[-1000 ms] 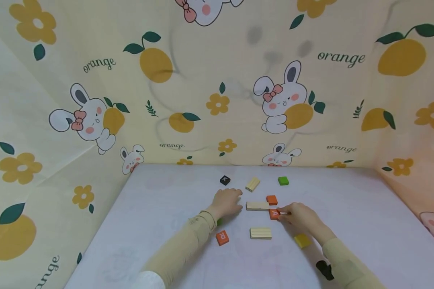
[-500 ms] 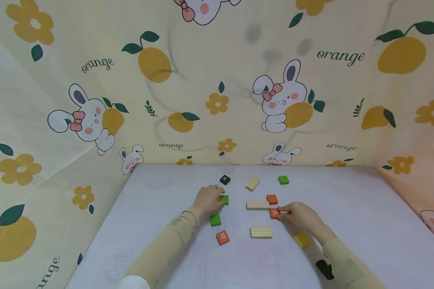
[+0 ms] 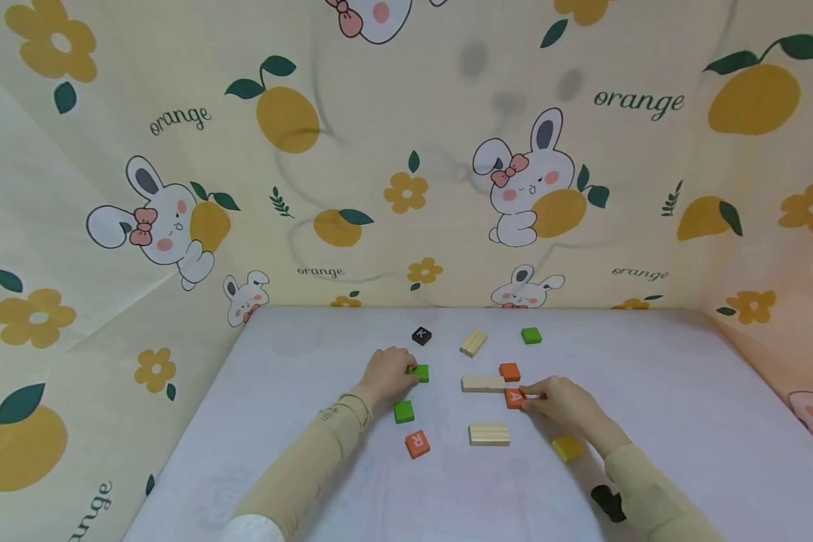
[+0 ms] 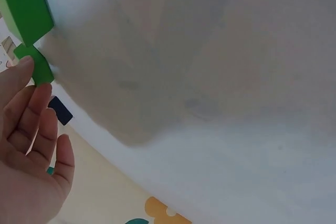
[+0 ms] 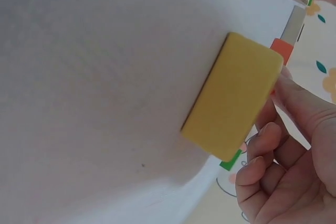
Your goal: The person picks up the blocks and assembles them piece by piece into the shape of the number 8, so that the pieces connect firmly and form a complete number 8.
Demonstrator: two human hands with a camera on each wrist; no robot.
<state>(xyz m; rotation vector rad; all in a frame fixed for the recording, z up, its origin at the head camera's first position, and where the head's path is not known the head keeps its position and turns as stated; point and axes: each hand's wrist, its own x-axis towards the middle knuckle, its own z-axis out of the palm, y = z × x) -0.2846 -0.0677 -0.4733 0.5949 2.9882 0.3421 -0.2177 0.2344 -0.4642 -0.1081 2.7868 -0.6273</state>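
My left hand (image 3: 389,374) pinches a small green block (image 3: 421,373) between thumb and fingers at the block's left side. In the left wrist view, the thumb lies against that green block (image 4: 41,67) while the other fingers are loosely bent. To the right, my right hand (image 3: 569,406) pinches the right edge of an orange letter tile (image 3: 513,399) marked A. This tile sits at the right end of a long wooden strip (image 3: 482,385), with another orange block (image 3: 510,372) just behind. The right wrist view shows part of the orange tile (image 5: 282,50) past the fingertips.
Nearer me lie a second green block (image 3: 403,412), an orange R tile (image 3: 417,444), a ridged wooden block (image 3: 489,434) and a yellow block (image 3: 567,448). Farther back are a black K tile (image 3: 421,336), a tilted wooden block (image 3: 473,342) and a third green block (image 3: 531,336).
My left hand has moved left from beside the wooden strip to the green block and now pinches it, uncovering the nearer green block. The right hand stays at the A tile.
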